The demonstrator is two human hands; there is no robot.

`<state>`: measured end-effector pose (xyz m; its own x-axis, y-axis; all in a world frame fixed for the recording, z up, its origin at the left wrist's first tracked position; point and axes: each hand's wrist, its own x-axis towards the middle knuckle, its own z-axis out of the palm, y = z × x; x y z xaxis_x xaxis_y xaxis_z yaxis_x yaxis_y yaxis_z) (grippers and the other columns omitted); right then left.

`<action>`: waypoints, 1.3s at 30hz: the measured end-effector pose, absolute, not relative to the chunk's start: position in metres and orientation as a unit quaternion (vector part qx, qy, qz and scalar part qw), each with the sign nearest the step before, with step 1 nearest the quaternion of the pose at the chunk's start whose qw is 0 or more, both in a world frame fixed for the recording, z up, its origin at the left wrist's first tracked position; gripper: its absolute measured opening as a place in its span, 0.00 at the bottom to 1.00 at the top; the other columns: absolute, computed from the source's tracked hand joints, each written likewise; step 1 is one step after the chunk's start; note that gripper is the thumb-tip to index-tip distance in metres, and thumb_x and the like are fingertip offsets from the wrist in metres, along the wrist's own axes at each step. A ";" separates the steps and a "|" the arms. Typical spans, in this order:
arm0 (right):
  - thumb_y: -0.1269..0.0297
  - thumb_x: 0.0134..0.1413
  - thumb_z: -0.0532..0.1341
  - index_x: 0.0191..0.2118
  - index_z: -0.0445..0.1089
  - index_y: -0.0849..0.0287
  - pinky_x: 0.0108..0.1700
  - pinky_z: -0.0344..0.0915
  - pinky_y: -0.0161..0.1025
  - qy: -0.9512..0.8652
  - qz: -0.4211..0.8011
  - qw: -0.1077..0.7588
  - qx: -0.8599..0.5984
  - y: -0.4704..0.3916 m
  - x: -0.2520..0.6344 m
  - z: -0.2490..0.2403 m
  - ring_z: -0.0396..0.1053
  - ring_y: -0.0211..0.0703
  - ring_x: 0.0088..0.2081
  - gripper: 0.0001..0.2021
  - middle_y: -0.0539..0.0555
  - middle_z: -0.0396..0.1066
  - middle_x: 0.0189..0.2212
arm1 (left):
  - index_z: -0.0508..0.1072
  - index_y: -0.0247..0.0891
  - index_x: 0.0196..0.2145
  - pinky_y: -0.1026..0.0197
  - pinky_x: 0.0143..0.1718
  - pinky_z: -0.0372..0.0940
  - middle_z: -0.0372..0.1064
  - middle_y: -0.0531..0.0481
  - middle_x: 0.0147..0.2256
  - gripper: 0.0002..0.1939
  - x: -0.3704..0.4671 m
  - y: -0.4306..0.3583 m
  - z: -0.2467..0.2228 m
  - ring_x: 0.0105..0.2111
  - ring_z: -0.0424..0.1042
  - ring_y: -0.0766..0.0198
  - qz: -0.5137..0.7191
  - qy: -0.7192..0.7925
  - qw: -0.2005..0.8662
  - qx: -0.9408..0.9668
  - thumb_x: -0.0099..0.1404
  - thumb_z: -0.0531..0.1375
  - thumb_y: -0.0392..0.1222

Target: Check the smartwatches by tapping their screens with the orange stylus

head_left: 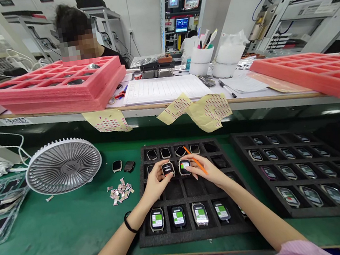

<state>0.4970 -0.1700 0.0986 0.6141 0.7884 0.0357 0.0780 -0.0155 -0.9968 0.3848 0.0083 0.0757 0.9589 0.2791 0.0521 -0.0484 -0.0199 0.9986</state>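
Note:
My left hand (157, 180) holds a watch face (168, 169) with a dark lit screen, thumb on its lower edge. In my right hand (203, 169) is a second watch face (185, 166) showing red, white and green, and an orange stick (196, 160) lies across the fingers of that hand. Both hands are above a black foam tray (143, 241). Its back row holds several dark-screened watch faces, and the front row has several with green and white screens, such as one (200, 214) near the middle.
A second black foam tray (261, 190) with watch faces is at right. To the left are a round fan (64, 165), small tabs (121, 192), two loose watch faces and a clear tray (19, 203). Pink foam trays (101, 86) sit on the shelf; a person is behind it.

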 end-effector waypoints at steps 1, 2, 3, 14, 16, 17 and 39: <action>0.57 0.54 0.63 0.46 0.67 0.56 0.23 0.61 0.33 -0.328 0.286 0.619 -0.654 -0.170 0.497 0.098 0.61 0.32 0.22 0.16 0.52 0.70 0.35 | 0.64 0.36 0.49 0.61 0.40 0.68 0.70 0.42 0.45 0.22 0.385 0.008 0.076 0.44 0.72 0.58 0.119 0.080 0.694 0.705 0.57 0.63 0.43; 0.57 0.53 0.63 0.46 0.67 0.56 0.22 0.60 0.33 -0.324 0.283 0.621 -0.655 -0.170 0.497 0.098 0.61 0.33 0.22 0.16 0.52 0.70 0.34 | 0.64 0.36 0.49 0.61 0.41 0.68 0.70 0.43 0.45 0.22 0.385 0.009 0.076 0.44 0.71 0.58 0.120 0.077 0.694 0.706 0.57 0.63 0.43; 0.56 0.52 0.64 0.45 0.68 0.57 0.22 0.60 0.33 -0.319 0.281 0.624 -0.656 -0.169 0.497 0.097 0.61 0.33 0.22 0.16 0.52 0.70 0.33 | 0.64 0.36 0.49 0.61 0.41 0.68 0.70 0.43 0.45 0.23 0.385 0.009 0.075 0.44 0.71 0.59 0.120 0.075 0.694 0.706 0.57 0.63 0.43; 0.56 0.55 0.62 0.43 0.69 0.57 0.24 0.59 0.35 -0.316 0.267 0.610 -0.676 -0.170 0.498 0.099 0.58 0.31 0.19 0.13 0.48 0.66 0.26 | 0.67 0.37 0.47 0.64 0.30 0.68 0.70 0.45 0.41 0.20 0.388 0.010 0.074 0.37 0.70 0.61 0.123 0.083 0.705 0.693 0.60 0.60 0.48; 0.57 0.55 0.61 0.43 0.69 0.57 0.25 0.59 0.36 -0.317 0.264 0.610 -0.676 -0.171 0.498 0.099 0.58 0.32 0.18 0.13 0.46 0.64 0.24 | 0.67 0.37 0.47 0.64 0.29 0.68 0.70 0.45 0.41 0.19 0.388 0.010 0.075 0.37 0.70 0.61 0.124 0.084 0.707 0.692 0.60 0.60 0.48; 0.57 0.55 0.61 0.43 0.69 0.57 0.25 0.58 0.36 -0.317 0.264 0.610 -0.676 -0.171 0.498 0.099 0.58 0.32 0.18 0.13 0.46 0.64 0.24 | 0.67 0.37 0.47 0.65 0.29 0.68 0.70 0.45 0.42 0.19 0.388 0.010 0.075 0.37 0.70 0.61 0.124 0.084 0.708 0.690 0.60 0.60 0.48; 0.57 0.55 0.61 0.46 0.69 0.57 0.26 0.61 0.36 -0.336 0.283 0.579 -0.687 -0.170 0.496 0.101 0.59 0.33 0.19 0.15 0.46 0.64 0.22 | 0.69 0.36 0.44 0.63 0.31 0.68 0.72 0.43 0.41 0.18 0.385 0.009 0.080 0.38 0.72 0.58 0.113 0.099 0.680 0.717 0.59 0.61 0.48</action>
